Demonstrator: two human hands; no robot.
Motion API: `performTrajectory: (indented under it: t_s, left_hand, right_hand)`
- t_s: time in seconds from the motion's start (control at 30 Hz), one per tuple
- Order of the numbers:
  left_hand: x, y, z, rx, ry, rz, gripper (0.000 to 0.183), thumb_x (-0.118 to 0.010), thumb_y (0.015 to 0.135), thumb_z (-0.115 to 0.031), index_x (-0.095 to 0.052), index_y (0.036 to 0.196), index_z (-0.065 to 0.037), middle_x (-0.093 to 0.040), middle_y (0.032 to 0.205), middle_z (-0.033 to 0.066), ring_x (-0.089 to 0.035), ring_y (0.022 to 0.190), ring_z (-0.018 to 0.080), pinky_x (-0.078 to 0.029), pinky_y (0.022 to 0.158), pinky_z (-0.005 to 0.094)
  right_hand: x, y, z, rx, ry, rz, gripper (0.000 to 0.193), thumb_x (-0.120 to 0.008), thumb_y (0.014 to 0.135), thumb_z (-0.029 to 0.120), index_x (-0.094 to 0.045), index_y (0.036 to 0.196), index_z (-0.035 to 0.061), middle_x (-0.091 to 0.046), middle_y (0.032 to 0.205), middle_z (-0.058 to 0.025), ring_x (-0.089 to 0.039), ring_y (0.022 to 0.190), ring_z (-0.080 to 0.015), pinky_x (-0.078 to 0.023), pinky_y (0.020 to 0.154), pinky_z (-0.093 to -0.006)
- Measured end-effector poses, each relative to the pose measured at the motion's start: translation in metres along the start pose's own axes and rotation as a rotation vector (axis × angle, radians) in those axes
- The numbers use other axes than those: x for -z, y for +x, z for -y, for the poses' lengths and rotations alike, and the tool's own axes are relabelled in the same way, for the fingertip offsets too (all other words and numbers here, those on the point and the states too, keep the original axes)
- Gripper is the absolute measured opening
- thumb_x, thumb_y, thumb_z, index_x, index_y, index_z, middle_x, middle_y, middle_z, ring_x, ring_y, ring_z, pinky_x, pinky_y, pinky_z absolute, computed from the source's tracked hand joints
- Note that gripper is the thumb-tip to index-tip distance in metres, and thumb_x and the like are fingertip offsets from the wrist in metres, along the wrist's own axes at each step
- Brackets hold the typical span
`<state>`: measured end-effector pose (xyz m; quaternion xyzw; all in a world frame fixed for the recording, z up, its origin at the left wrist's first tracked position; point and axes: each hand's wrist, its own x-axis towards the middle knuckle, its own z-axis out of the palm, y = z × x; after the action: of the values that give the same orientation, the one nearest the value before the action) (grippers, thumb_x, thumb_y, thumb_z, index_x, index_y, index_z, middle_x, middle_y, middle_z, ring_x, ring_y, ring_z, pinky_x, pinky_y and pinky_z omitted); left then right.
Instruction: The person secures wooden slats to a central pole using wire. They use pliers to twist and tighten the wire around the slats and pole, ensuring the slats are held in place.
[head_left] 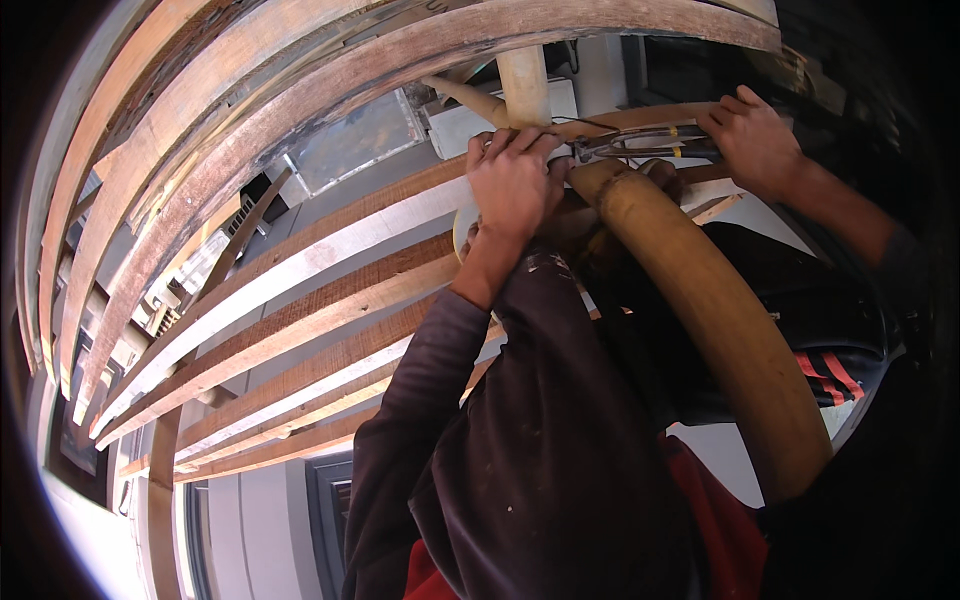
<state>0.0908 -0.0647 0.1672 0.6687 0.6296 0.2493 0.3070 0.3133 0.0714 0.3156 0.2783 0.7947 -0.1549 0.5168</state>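
My left hand is closed, its fingers bent down over a wooden beam beside the upper end of a thick bamboo pole. What lies between those fingers is hidden. Right by its fingertips is the metal head of long-handled pliers, whose dark handles carry yellow marks. My right hand grips the handle ends, farther right. A thin dark wire curves just above the pliers' head. Below the tool, dark fingers show in shadow by the pole; whose they are is unclear.
Several wooden beams run across the left side, with more arching overhead. An upright bamboo pole stands behind my left hand. A framed pane lies lower down. Dark clothing with red stripes shows at the right.
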Motion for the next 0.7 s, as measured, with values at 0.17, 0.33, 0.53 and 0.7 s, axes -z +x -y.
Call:
performTrajectory:
  t_s: [0.17,0.33,0.53,0.7]
  left_hand:
    - [0.0,-0.002,0.001,0.016,-0.002,-0.011,0.022,-0.077,0.066,-0.032,-0.071,0.083,-0.019,-0.067,0.086,-0.0044,-0.061,0.08,0.018,-0.04,0.084,0.036]
    - [0.0,-0.001,0.0,0.014,-0.008,0.003,0.021,-0.077,0.066,-0.03,-0.072,0.083,-0.019,-0.068,0.085,-0.004,-0.061,0.08,0.0181,-0.039,0.086,0.0358]
    - [0.002,-0.001,-0.001,0.027,-0.002,-0.012,0.022,-0.077,0.065,-0.028,-0.072,0.083,-0.019,-0.068,0.085,-0.0039,-0.062,0.081,0.0182,-0.039,0.089,0.0358]
    - [0.0,-0.002,-0.001,0.021,-0.005,-0.022,0.022,-0.077,0.064,-0.027,-0.072,0.083,-0.018,-0.068,0.087,-0.0031,-0.062,0.083,0.019,-0.039,0.089,0.0358]
  right_hand:
    - [0.005,-0.009,0.014,-0.059,-0.052,0.014,0.056,-0.067,0.08,0.014,-0.044,0.127,-0.0045,-0.057,0.108,-0.017,-0.054,0.11,-0.0289,-0.051,0.084,-0.0379]
    - [0.04,-0.026,0.048,-0.174,0.026,0.013,0.079,-0.066,0.075,0.005,-0.025,0.141,-0.0087,-0.041,0.126,-0.0308,-0.047,0.115,-0.0421,-0.049,0.093,-0.0417]
    - [0.056,-0.029,0.063,-0.119,-0.066,0.05,0.08,-0.065,0.075,0.006,-0.022,0.138,-0.0171,-0.033,0.129,-0.0419,-0.04,0.12,-0.0551,-0.045,0.098,-0.0502]
    - [0.057,-0.011,0.049,0.031,0.229,0.191,0.081,-0.067,0.074,0.012,-0.024,0.136,-0.0194,-0.037,0.125,-0.0442,-0.041,0.115,-0.0617,-0.049,0.091,-0.0533]
